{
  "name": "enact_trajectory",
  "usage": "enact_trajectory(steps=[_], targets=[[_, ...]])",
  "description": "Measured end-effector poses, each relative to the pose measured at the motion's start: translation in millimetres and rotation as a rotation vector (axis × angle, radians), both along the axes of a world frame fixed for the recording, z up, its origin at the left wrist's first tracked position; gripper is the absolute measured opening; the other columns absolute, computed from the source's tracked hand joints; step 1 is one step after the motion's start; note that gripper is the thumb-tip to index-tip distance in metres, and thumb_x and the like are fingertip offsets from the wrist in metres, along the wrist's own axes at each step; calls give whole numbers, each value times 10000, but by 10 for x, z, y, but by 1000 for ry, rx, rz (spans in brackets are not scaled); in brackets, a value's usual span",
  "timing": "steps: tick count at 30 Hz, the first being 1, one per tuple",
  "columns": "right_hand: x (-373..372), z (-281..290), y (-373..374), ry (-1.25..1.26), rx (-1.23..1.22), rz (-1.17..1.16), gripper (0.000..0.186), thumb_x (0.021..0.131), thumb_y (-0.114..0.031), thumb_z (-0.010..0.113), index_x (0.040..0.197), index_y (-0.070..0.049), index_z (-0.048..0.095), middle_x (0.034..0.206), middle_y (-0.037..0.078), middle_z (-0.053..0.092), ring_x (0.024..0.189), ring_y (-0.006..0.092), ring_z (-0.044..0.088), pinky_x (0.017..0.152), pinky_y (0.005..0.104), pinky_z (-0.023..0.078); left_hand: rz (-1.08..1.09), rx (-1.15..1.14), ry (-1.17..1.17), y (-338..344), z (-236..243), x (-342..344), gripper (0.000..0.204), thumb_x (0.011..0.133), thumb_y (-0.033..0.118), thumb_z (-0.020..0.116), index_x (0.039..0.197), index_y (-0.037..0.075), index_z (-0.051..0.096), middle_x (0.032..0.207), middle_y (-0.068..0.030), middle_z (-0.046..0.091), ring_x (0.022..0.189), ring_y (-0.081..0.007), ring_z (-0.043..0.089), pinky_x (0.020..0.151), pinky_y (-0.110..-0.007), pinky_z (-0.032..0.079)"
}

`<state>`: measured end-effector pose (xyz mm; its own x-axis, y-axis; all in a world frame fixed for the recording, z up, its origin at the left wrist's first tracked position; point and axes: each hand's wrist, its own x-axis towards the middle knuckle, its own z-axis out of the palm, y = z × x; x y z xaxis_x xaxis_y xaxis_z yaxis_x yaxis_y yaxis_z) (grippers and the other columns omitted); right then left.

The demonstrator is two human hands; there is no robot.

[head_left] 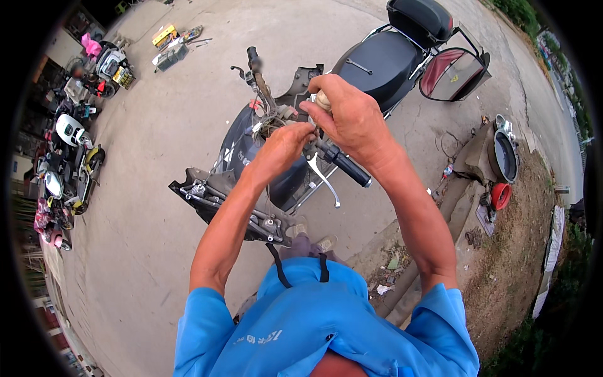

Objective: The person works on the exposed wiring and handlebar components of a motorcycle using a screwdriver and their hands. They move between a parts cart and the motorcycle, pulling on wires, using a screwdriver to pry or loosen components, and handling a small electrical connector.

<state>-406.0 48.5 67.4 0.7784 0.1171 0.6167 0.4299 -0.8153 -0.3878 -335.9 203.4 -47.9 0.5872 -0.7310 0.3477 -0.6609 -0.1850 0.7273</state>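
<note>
My right hand [350,116] is closed around a tool with a pale, rounded handle [323,99], which looks like a screwdriver; its lower end is hidden. Just below and left of it, my left hand [287,146] has its fingers pinched together at the handlebar's middle, and what they hold is hidden. Both hands are over the stripped front of a dark scooter [242,135]. Bare wires [269,116] show beside my left hand. The right handlebar grip [352,169] and a silver brake lever [323,181] stick out below my right hand.
A wrench [359,66] lies on the scooter's black seat [383,69]. A removed front panel [235,207] is near my feet. An open toolbox [171,56] sits at far left, past parked scooters [72,132]. A black basin [504,156] and red bowl [500,196] are at right.
</note>
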Motion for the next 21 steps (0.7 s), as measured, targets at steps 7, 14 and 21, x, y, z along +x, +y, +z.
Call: enact_trajectory(steps=[7,14,21], targets=[[164,19,181,-136,-118,39,212,948,-232,668,913,-45,575,799,88,614,753,222,646,662,355,512,247,17,-61,37,-74,-191,281,888,114,669,1139,13,596,1093,-175,617,1025,-361,599,833,-444,497],[258,-231,65,197,767,442,269,1053,-217,514,849,-42,518,797,45,512,661,101,415,605,256,368,556,-186,958,-183,-893,-577,849,901,258,746,1468,-86,215,1326,-257,487,1200,-325,563,951,-416,518],[297,-373,49,49,936,574,220,1023,-153,516,857,-9,519,723,54,539,622,96,428,543,256,356,413,-553,1460,-427,-967,-699,625,1002,192,590,1453,-90,261,1264,-215,556,1003,-275,691,856,-380,564]])
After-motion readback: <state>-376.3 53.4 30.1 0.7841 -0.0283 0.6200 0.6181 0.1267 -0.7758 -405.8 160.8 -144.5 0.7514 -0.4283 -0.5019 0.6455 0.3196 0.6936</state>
